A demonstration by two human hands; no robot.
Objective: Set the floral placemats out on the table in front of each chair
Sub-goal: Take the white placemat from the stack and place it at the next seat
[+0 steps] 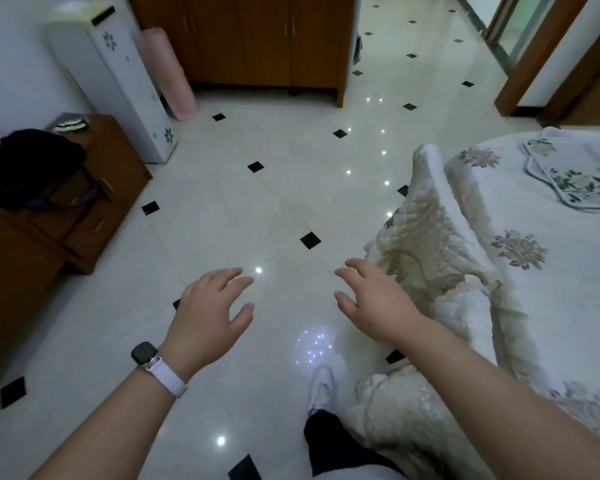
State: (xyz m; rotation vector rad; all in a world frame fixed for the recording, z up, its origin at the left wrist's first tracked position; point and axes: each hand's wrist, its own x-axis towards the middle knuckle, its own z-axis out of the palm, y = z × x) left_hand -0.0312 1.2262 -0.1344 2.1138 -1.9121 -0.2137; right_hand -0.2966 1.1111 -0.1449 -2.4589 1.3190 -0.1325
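From the head view, both forearms reach forward over the tiled floor (222,209), palms down. The left hand (210,315) and right hand (378,303) are empty, fingers loosely spread. A floral placemat (568,174) lies on the cloth-covered table (520,271), far right, beyond a covered chair (426,216).

Bare floor (274,209) ahead; covered chair (426,216) just right.

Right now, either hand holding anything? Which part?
Nothing held. Left hand and right hand are both open and empty above the floor.
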